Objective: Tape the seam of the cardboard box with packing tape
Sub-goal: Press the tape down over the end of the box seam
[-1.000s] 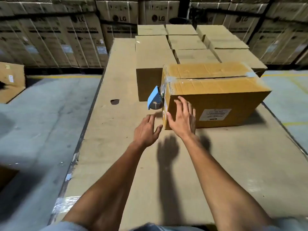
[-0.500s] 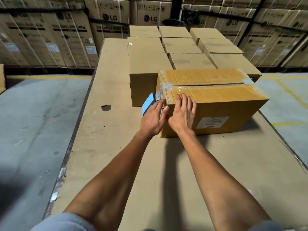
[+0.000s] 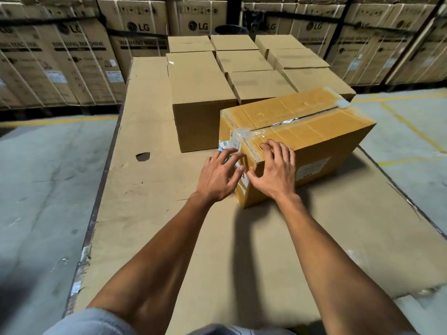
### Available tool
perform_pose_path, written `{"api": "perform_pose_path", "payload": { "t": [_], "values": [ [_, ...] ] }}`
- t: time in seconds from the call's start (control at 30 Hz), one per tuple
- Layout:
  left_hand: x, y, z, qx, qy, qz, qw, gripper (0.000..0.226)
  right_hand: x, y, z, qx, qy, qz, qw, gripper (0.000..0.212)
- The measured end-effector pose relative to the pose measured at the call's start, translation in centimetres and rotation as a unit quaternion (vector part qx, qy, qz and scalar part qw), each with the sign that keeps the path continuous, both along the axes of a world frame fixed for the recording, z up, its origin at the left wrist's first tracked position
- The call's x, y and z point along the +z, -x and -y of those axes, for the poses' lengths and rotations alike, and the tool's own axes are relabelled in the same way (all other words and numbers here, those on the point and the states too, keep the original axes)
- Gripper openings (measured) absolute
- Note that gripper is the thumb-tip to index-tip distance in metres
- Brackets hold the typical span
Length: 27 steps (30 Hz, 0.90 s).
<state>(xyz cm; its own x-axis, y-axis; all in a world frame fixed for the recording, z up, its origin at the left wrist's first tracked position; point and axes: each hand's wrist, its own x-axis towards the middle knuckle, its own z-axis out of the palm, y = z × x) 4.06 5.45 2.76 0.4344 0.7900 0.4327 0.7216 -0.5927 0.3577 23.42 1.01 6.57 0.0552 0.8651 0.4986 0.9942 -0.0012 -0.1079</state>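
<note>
The cardboard box (image 3: 314,131) lies at an angle on the cardboard-covered table (image 3: 150,189). Clear packing tape (image 3: 244,134) runs along its top seam and wrinkles over the left end. My left hand (image 3: 219,176) rests flat on that left end face, fingers spread over the tape. A sliver of the blue tape dispenser (image 3: 220,149) shows just past the fingertips; the rest is hidden. My right hand (image 3: 275,170) presses on the near top corner with fingers apart. A white label (image 3: 312,169) is on the near side face.
Several closed plain boxes (image 3: 200,97) stand in rows right behind the taped box. Tall LG washing machine cartons (image 3: 72,59) line the back wall. The table's left edge drops to a concrete floor (image 3: 43,180). A small hole (image 3: 143,156) marks the table cover.
The box has turned so its left end swings toward me. My left hand moved onto that end and now covers the dispenser. My right hand shifted to the near top corner.
</note>
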Motion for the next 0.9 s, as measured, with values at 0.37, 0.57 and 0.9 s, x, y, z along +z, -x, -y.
{"api": "perform_pose_path", "payload": {
  "t": [0.37,0.57,0.9],
  "values": [
    [-2.5,-1.3,2.3,-0.026,0.018,-0.041,0.999,0.070,0.1,-4.7,5.5,0.026,0.005,-0.008,1.000,0.071],
    [-3.4,-1.3,2.4,-0.031,0.052,-0.033,0.998,0.086,1.2,-3.7,4.2,-0.015,0.001,0.042,0.999,0.076],
    [-4.2,-0.8,1.9,-0.056,0.071,-0.021,0.996,0.078,1.2,-4.5,4.0,0.039,0.034,0.039,0.998,0.065]
  ]
}}
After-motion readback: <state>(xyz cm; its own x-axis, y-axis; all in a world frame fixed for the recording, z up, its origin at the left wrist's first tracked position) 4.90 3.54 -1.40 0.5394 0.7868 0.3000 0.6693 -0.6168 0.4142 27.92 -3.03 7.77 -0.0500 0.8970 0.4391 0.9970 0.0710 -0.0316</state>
